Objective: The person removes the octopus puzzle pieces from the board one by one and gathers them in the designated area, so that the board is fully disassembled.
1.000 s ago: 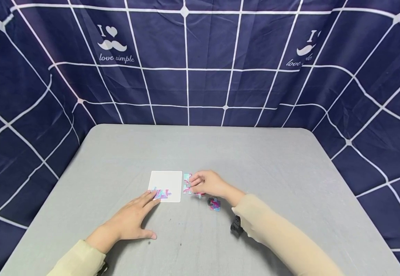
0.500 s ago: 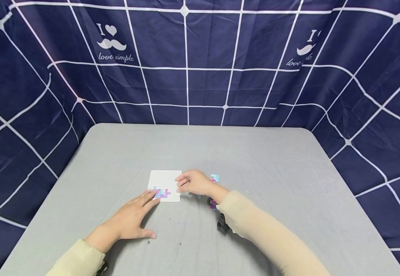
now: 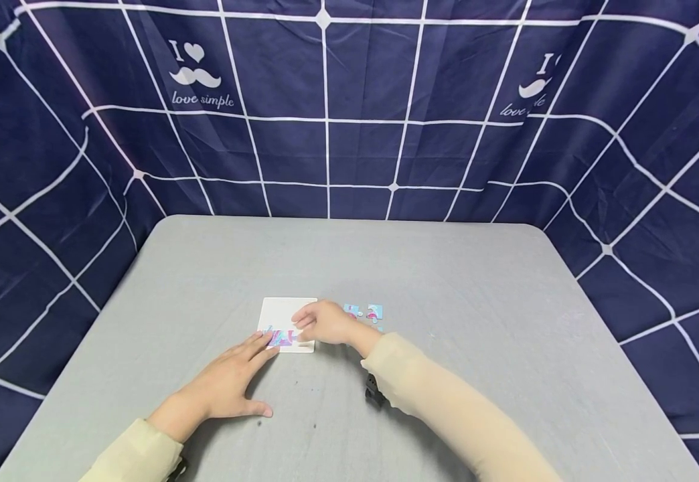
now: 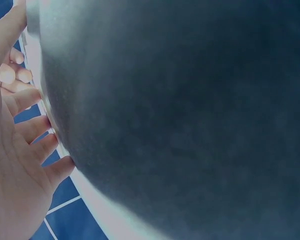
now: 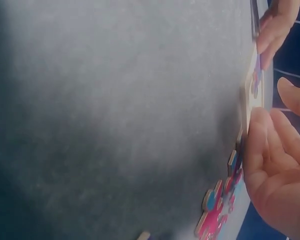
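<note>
A white square board (image 3: 289,309) lies on the grey table (image 3: 446,281). A pink and blue puzzle piece (image 3: 278,337) sits on its near edge. My left hand (image 3: 252,360) rests flat on the table, its fingertips touching the board's near left corner. My right hand (image 3: 307,326) is over the board's near right part and pinches another puzzle piece (image 3: 294,337) beside the first. In the right wrist view the board's edge (image 5: 250,107) shows next to my right hand's fingers (image 5: 262,132), with the left fingertips (image 5: 271,35) beyond.
Two loose puzzle pieces (image 3: 352,310) (image 3: 375,311) lie just right of the board; more pieces (image 5: 217,210) show in the right wrist view. A dark blue gridded cloth (image 3: 325,100) walls in the table on three sides. The left wrist view shows mostly blurred table.
My right hand has moved left from the loose pieces to the board's near right corner, uncovering two pieces behind it. The left hand has stayed put.
</note>
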`<act>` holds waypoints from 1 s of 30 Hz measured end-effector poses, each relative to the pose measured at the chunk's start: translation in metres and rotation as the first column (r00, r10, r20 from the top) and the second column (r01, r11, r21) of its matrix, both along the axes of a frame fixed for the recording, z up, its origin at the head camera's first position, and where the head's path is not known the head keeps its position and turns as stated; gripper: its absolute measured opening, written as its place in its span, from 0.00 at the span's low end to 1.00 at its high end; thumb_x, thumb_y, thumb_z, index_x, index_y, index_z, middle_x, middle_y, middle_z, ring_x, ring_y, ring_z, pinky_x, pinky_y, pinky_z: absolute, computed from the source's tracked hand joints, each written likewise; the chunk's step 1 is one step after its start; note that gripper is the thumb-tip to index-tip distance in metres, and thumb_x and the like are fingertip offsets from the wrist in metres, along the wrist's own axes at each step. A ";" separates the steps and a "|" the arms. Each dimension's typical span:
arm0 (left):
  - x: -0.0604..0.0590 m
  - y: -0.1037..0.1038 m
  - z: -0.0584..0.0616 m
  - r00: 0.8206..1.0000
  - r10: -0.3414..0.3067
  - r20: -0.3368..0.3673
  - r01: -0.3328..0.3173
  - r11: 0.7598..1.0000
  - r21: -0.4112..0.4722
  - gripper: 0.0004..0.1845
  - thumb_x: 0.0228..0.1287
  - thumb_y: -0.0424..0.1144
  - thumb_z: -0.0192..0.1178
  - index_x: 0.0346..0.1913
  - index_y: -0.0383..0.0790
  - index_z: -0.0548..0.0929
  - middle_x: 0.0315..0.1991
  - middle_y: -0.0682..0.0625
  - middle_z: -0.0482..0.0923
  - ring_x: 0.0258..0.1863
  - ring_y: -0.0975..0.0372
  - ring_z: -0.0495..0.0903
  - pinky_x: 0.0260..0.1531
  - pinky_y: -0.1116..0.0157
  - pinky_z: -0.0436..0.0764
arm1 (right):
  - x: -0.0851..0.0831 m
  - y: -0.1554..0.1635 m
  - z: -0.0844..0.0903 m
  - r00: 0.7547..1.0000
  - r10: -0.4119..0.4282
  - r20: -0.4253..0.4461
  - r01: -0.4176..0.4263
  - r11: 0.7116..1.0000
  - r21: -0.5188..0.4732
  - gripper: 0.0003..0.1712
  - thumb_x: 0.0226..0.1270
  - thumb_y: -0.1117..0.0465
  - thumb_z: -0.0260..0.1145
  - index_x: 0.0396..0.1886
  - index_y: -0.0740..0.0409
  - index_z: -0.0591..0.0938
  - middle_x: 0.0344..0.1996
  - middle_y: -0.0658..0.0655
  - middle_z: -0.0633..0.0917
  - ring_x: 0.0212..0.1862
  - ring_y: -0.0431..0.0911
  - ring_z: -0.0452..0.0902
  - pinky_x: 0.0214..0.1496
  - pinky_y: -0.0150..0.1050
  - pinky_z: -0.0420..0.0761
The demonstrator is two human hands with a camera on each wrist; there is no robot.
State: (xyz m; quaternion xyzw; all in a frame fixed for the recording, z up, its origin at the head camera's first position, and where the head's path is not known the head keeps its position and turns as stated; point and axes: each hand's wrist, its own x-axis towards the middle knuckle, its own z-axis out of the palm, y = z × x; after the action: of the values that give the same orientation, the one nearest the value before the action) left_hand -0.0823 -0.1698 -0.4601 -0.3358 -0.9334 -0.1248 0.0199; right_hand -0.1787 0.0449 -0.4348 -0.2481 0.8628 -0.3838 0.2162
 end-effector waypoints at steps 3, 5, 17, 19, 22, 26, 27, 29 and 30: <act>0.000 0.000 -0.001 1.000 0.000 0.004 0.000 1.000 -0.003 0.52 0.34 0.71 0.55 0.61 0.40 0.62 0.63 0.42 0.52 0.61 0.51 0.51 0.52 0.52 0.59 | 0.000 -0.002 -0.001 1.000 0.003 -0.006 -0.003 1.000 0.020 0.20 0.46 0.63 0.68 0.43 0.58 0.79 0.35 0.51 0.82 0.34 0.36 0.76 0.41 0.30 0.71; 0.000 0.000 0.000 1.000 0.003 0.014 -0.003 1.000 -0.012 0.52 0.34 0.72 0.54 0.61 0.41 0.62 0.63 0.42 0.51 0.61 0.52 0.50 0.52 0.52 0.58 | 0.001 -0.003 -0.001 1.000 0.008 -0.014 -0.007 0.999 0.031 0.21 0.45 0.63 0.69 0.43 0.58 0.79 0.35 0.51 0.82 0.34 0.35 0.76 0.41 0.30 0.71; 0.000 0.000 -0.002 1.000 0.003 -0.009 -0.003 1.000 0.005 0.52 0.33 0.72 0.55 0.61 0.41 0.63 0.63 0.42 0.52 0.61 0.51 0.51 0.51 0.52 0.60 | 0.004 -0.011 -0.004 0.998 0.007 -0.059 -0.004 0.998 0.057 0.18 0.45 0.63 0.68 0.40 0.58 0.80 0.30 0.50 0.82 0.31 0.35 0.77 0.37 0.27 0.71; 0.000 0.000 -0.003 1.000 0.003 -0.009 -0.003 1.000 0.007 0.52 0.33 0.72 0.55 0.61 0.41 0.63 0.63 0.42 0.52 0.61 0.51 0.51 0.51 0.52 0.60 | 0.004 -0.013 -0.003 0.998 -0.004 -0.057 0.007 0.999 0.048 0.16 0.45 0.64 0.68 0.39 0.58 0.80 0.30 0.50 0.82 0.30 0.35 0.76 0.36 0.28 0.72; 0.000 -0.001 -0.003 1.000 0.005 -0.003 -0.005 1.000 0.005 0.52 0.33 0.72 0.54 0.61 0.41 0.63 0.63 0.43 0.52 0.61 0.51 0.51 0.51 0.52 0.60 | 0.004 -0.014 -0.002 0.999 -0.028 -0.046 0.029 0.999 0.034 0.15 0.45 0.65 0.68 0.37 0.57 0.80 0.28 0.49 0.82 0.30 0.35 0.76 0.35 0.28 0.72; -0.001 -0.001 -0.003 1.000 0.000 -0.002 0.000 1.000 0.012 0.52 0.33 0.72 0.55 0.61 0.40 0.63 0.63 0.42 0.53 0.61 0.50 0.51 0.51 0.51 0.60 | 0.004 -0.015 -0.002 0.998 -0.052 -0.030 0.053 0.998 0.025 0.15 0.45 0.66 0.68 0.37 0.57 0.80 0.27 0.48 0.81 0.29 0.35 0.76 0.35 0.29 0.72; -0.001 -0.001 -0.003 1.000 -0.003 -0.003 0.003 1.000 0.016 0.52 0.33 0.72 0.55 0.61 0.40 0.63 0.62 0.42 0.53 0.61 0.50 0.51 0.51 0.51 0.60 | 0.004 -0.016 -0.002 0.998 -0.055 -0.030 0.056 0.998 0.025 0.14 0.45 0.66 0.68 0.36 0.56 0.80 0.27 0.48 0.81 0.29 0.35 0.76 0.35 0.29 0.72; -0.001 -0.001 -0.003 1.000 -0.005 -0.004 0.005 1.000 0.017 0.52 0.33 0.72 0.55 0.61 0.40 0.63 0.62 0.41 0.53 0.61 0.50 0.52 0.51 0.51 0.60 | 0.004 -0.016 -0.003 0.998 -0.060 -0.029 0.061 0.998 0.028 0.14 0.45 0.66 0.68 0.36 0.56 0.80 0.27 0.47 0.81 0.29 0.35 0.76 0.35 0.29 0.72; -0.001 -0.002 -0.004 1.000 -0.004 -0.002 0.004 1.000 0.016 0.52 0.33 0.72 0.55 0.61 0.40 0.63 0.62 0.42 0.53 0.61 0.50 0.51 0.51 0.51 0.60 | 0.004 -0.017 -0.003 0.998 -0.063 -0.029 0.063 0.998 0.029 0.14 0.45 0.66 0.68 0.36 0.56 0.80 0.26 0.47 0.81 0.29 0.35 0.76 0.36 0.29 0.72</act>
State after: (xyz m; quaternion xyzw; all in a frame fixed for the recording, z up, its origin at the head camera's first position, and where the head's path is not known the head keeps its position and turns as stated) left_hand -0.0828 -0.1714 -0.4636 -0.3374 -0.9318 -0.1317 0.0234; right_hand -0.1747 0.0283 -0.4379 -0.2230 0.8788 -0.3740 0.1953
